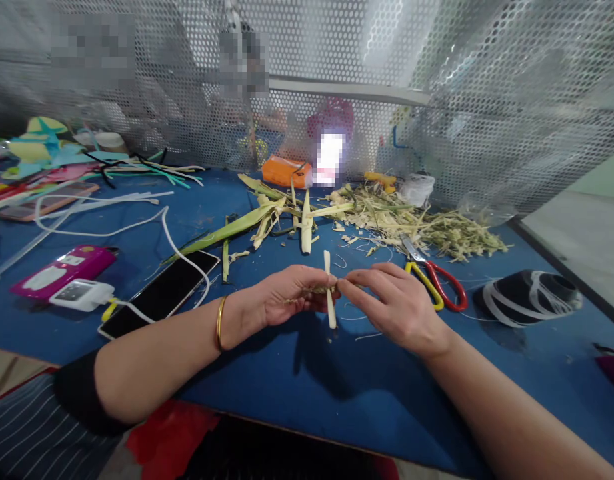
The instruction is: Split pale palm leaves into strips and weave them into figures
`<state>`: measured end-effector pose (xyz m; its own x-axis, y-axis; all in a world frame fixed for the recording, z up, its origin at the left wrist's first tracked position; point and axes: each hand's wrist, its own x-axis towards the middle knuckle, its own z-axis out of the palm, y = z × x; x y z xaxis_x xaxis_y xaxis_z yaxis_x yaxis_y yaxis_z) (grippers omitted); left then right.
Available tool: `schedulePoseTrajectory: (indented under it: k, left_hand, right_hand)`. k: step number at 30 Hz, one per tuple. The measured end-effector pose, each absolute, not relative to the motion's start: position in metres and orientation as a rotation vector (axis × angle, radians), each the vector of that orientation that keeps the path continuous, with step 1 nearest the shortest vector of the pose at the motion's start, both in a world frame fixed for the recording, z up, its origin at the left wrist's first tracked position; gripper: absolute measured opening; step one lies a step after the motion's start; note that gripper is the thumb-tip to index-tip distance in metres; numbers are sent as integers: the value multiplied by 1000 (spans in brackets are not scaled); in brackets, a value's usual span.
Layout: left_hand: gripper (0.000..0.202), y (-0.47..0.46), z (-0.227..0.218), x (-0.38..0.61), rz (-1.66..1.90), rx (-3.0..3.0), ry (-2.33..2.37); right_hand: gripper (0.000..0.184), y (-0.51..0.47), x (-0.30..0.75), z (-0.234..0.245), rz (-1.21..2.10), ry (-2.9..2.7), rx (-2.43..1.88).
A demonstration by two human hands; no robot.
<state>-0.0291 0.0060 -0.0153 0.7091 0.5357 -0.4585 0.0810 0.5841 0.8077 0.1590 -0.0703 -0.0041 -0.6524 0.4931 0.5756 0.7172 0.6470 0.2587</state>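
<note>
1. Pinching is all this needs: the pale leaf strip (329,293) you hold looks almost weightless, thin and flat. It probably bends easily across its width and splits readily along its grain.
2. The strip stands nearly upright between your two hands, raised a little above the blue table (287,380). Its top end pokes above your knuckles and its bottom end hangs free below them.
3. A thin dry fibre (307,291) crosses the strip at about its middle. It looks wiry and brittle, so judge it likely to fray or snap under a hard tug.
4. The safest hold is at that crossing, flat pads on the strip's faces, not on its edges or loose ends.
5. Your left hand (289,297) lies palm inward with the wrist low and a gold bangle (219,323) on it. The fingers curl shut around the fibre and thumb presses at the strip.
6. Your right hand (394,303) comes in from the other side, back upward. Thumb and forefinger are pressed together on what looks like the fibre's end, touching the strip, and the other fingers are loosely spread.
7. Scissors (434,280) lie just beyond your right hand, and a heap of leaf scraps (417,223) sits farther back.
</note>
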Motion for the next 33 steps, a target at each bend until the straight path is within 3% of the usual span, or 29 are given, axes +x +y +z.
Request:
schedulePoseTrajectory:
  k: [7,11,14,23,29,33]
  left_hand:
    - [19,10,-14,-30,232,937,698]
    - [23,8,-8,-30,353,1116,717]
    - [15,5,-3,-28,445,1281,738]
    - [9,3,-7,-30,690,1797,681]
    - [11,1,-9,-33,768,2245,712]
    - [15,4,-10,-32,725,2131,738]
  right_hand:
    - [23,-72,159,1,-662,-2432,-906]
    - [23,-71,157,-4,-269,-2262,-1122]
    - [20,-72,154,-5,107,-2119,-1237]
    - [13,-69,144,-2,837,-1493,-1488]
    - [16,-65,141,-9,1083,-1250,-1448]
    - [15,-64,141,-11,1068,-1255,-1430]
